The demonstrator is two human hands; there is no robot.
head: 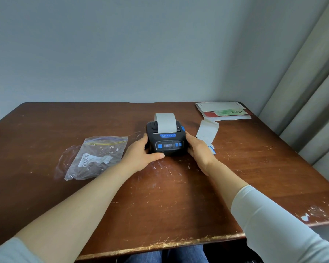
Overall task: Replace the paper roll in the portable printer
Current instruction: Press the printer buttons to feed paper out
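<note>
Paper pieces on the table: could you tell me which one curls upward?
The paper strip feeding out of the printer arches upward; the loose strip to its right lies flat.

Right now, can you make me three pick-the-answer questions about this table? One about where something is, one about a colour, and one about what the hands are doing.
1. Where is the plastic bag?
A. left of the printer
B. on top of it
C. right of it

2. What colour are the printer's buttons?
A. red
B. blue
C. yellow

3. What are the hands doing?
A. resting flat on the table
B. lifting the bag
C. holding the printer's sides

Answers:
1 A, the bag lies on the table beside the left hand.
2 B, blue buttons show on its black front.
3 C, left hand and right hand each have a grip on one side, with paper curling out on top.
</note>
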